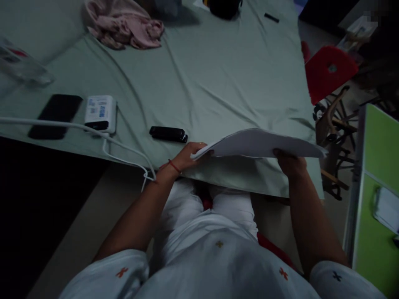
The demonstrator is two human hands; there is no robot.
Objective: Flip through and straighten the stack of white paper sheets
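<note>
A sheaf of white paper (pixel 249 143) is held up at the table's front edge, bowed upward in the middle. My left hand (pixel 191 155) is closed on its left end, with a red string around the wrist. At the lower edge, towards the right, my right hand (pixel 292 164) grips the same paper. Just beyond my left hand lies a black stapler (pixel 167 133) on the pale green tablecloth (pixel 218 91). Some fingers of both hands are hidden by the paper.
Left on the table are a white power bank (pixel 100 110) with a white cable (pixel 124 143) and a black phone (pixel 56 116). A pink cloth (pixel 127 25) lies farther back. Right of the table stand a red chair (pixel 330 70) and a green board (pixel 378 153).
</note>
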